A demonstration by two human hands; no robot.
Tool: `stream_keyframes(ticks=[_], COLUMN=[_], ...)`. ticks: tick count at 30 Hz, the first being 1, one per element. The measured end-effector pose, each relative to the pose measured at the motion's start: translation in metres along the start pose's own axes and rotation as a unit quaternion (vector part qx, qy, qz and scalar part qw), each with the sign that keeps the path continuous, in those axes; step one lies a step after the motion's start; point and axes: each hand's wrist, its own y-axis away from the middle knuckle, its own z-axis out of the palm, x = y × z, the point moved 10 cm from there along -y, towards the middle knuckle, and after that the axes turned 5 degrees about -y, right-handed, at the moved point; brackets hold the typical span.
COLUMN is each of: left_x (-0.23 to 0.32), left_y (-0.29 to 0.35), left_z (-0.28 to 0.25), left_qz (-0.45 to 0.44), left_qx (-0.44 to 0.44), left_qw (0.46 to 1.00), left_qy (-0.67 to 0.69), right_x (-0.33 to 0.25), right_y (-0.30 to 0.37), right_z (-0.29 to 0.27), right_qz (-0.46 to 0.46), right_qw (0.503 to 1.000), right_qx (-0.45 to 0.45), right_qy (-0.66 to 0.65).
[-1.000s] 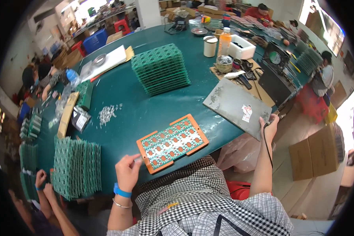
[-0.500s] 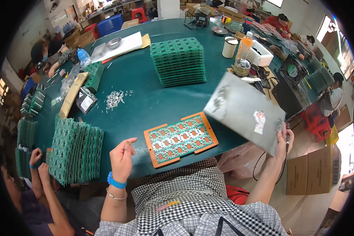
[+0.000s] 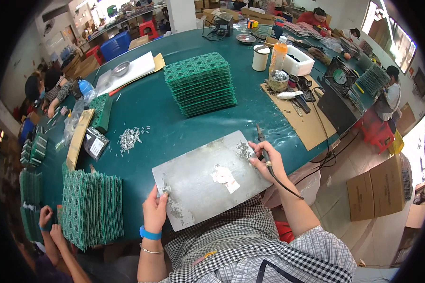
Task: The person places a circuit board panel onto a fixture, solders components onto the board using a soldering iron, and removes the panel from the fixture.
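Note:
A flat grey metal plate (image 3: 200, 184) lies in front of me, with a torn white and red patch and rough worn spots at two ends. At its left edge my left hand (image 3: 154, 207) is closed on the plate, thumb on top. My right hand (image 3: 267, 162) is closed round a soldering iron (image 3: 264, 150), tip pointing away from me, its cable running back along my forearm. The fingers of that hand also touch the plate's right edge. The orange tray with its circuit board is out of sight; the plate covers that spot.
A stack of green circuit boards (image 3: 200, 87) stands beyond the plate, another row (image 3: 92, 207) at left. Small metal pieces (image 3: 130, 139) lie in a pile. Cardboard (image 3: 297, 118) with tools, a bottle (image 3: 278, 55) and a fan (image 3: 340, 75) are at right. A co-worker's hands (image 3: 49, 224) are lower left.
The plate has swung from the right to the middle, over the orange tray and its board. My left hand has taken hold of its left edge. The soldering iron now shows plainly.

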Motion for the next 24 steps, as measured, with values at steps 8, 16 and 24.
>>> stream_keyframes(ticks=[8,16,24], left_x=[0.031,0.023,0.085], left_y=[0.011,0.010,0.017], left_z=[-0.009,-0.003,0.004], left_qz=[0.030,0.013,0.013], left_qx=[0.017,-0.040,-0.059], left_qw=[0.999,0.998,0.987], left_qy=[0.012,-0.046,0.148], right_x=[0.001,-0.001,-0.005], right_y=[0.003,-0.003,0.021], right_z=[-0.003,0.000,-0.051], right_qz=[0.031,0.050,0.081], right_qw=[0.999,0.999,0.946], right_qx=[0.024,-0.004,0.037], right_qy=[0.006,0.014,-0.312])
